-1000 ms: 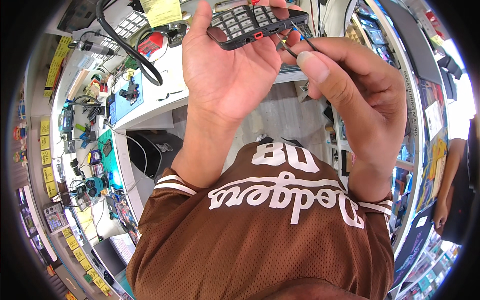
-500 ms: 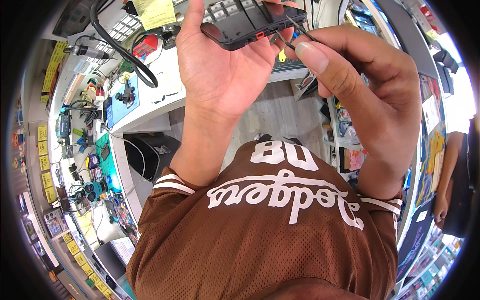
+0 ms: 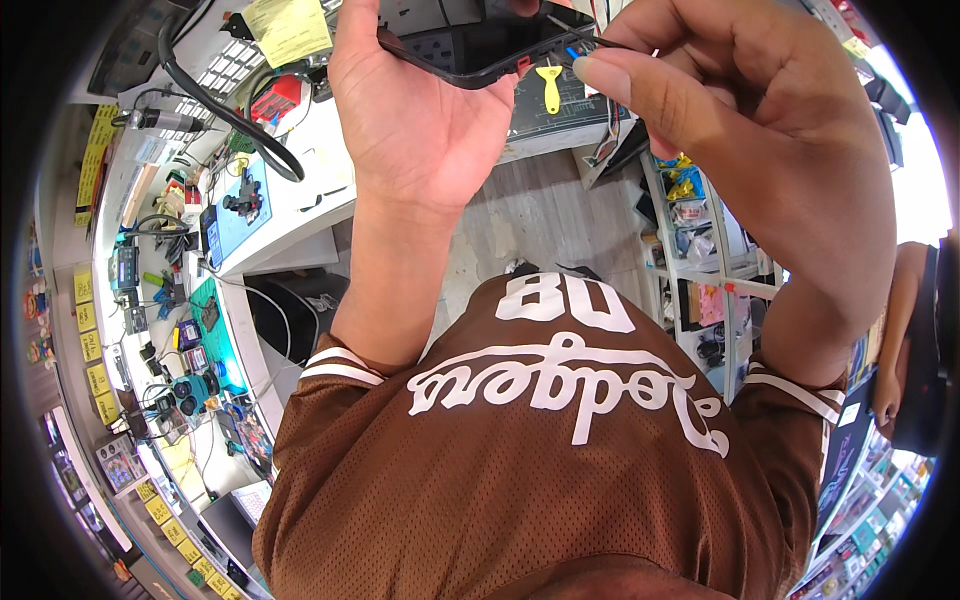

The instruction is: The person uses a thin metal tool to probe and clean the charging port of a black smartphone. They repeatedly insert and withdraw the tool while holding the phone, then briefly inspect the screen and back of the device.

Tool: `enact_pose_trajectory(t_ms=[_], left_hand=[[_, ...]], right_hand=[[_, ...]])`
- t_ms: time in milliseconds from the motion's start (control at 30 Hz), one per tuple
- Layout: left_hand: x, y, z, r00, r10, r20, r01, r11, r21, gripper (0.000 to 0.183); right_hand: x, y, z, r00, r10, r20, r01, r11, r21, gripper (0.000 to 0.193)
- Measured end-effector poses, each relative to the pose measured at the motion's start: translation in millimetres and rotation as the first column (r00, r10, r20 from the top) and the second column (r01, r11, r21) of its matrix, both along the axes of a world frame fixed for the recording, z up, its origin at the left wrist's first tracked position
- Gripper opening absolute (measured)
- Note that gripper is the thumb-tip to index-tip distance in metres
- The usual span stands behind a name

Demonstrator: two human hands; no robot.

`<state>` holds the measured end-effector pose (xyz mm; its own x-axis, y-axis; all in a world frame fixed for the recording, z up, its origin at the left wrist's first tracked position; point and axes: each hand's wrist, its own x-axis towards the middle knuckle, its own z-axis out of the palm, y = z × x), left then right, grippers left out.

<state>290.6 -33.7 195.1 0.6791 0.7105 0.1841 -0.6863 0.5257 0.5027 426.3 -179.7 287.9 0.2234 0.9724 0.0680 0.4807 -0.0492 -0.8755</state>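
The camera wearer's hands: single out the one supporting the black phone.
The left hand: it supports the black phone, palm facing up, whereas the right hand pinches the dark tweezers.

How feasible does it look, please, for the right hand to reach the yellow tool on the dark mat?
Probably yes: the yellow tool shows uncovered, left of the right hand in this view, though the held tweezers would likely need setting down first.
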Motion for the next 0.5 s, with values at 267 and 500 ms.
enact_pose_trajectory(t_ms=[267,500], left_hand=[[7.0,-2.3,-0.7,0.999,0.002,0.040,-0.002,1.000,-0.002,0.063],[6.2,0.5,-0.6,0.997,-0.040,0.062,0.037,0.998,0.054,0.068]], right_hand=[[-0.6,-4.8,-1.8,0.999,-0.023,-0.037,0.024,0.999,0.031,0.011],[-1.8,-8.3,-2.7,0.997,-0.036,-0.072,0.040,0.998,0.050,0.010]])
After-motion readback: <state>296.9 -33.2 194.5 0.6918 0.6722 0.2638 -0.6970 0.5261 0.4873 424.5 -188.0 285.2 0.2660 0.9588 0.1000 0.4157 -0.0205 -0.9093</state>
